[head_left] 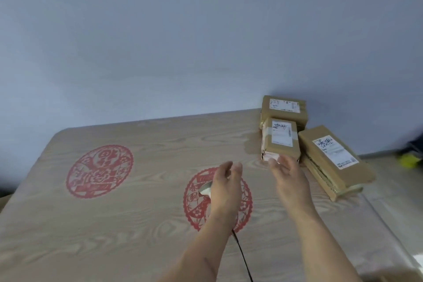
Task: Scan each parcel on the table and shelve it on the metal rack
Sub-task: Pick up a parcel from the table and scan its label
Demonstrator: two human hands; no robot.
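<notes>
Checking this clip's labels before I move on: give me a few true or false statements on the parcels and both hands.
1. Three parcels lie at the table's far right corner. True.
2. The right hand grips the middle parcel. False: its fingers are extended toward it, holding nothing.
3. A white scanner with a black cable lies under the left hand. True.
4. The parcels carry no labels. False: each shows a white label.

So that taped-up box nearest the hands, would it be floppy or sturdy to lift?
Probably sturdy: the taped box keeps square cardboard edges. Its tape bands look glossy, so perhaps a little slippery there. It lies flat on the table, so it seems unlikely to tip or roll.
</notes>
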